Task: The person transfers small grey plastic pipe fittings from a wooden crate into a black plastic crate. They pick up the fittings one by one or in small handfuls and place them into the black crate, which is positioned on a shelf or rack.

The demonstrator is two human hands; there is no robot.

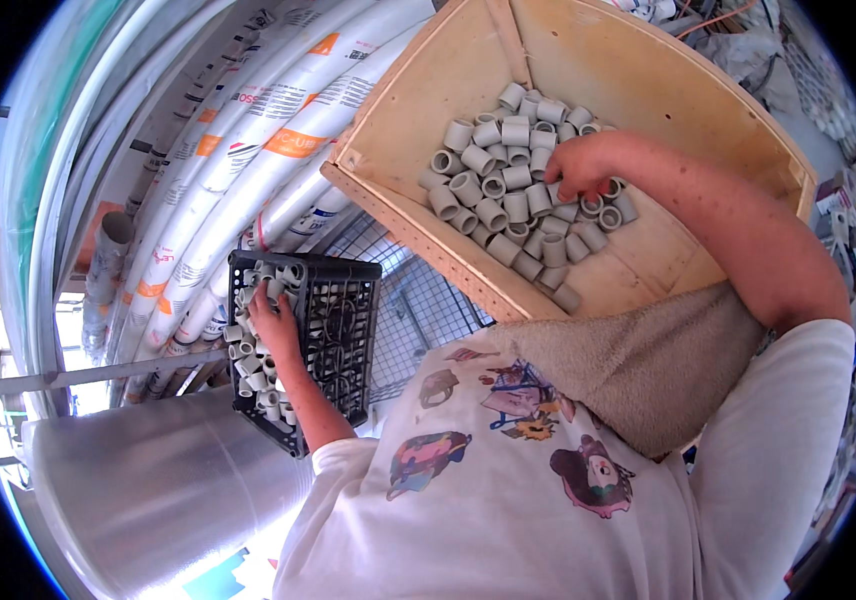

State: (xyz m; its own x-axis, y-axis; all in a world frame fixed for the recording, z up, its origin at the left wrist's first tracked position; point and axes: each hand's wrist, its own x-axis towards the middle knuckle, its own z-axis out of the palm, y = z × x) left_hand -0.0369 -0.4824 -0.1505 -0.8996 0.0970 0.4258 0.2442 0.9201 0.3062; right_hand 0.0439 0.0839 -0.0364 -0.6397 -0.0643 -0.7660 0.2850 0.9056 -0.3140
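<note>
Inside a wooden box [668, 90], a heap of short grey plastic pipe couplings [515, 176] lies toward its near left part. My right hand [586, 165] reaches in from the right and curls its fingers down around couplings at the heap's right side; its fingertips are partly hidden. To the left, a black plastic crate [373, 300] stands tilted, holding more grey couplings [253, 365]. My left hand [276, 322] rests on the couplings in it, fingers apart and pointing away from me.
Long white wrapped pipes [248, 150] lean at the left behind the crate. A large shiny roll [158, 490] lies at the lower left. Wire mesh [418, 320] shows between crate and box. A brown cloth [648, 360] drapes by the box's near edge. Clutter fills the far right.
</note>
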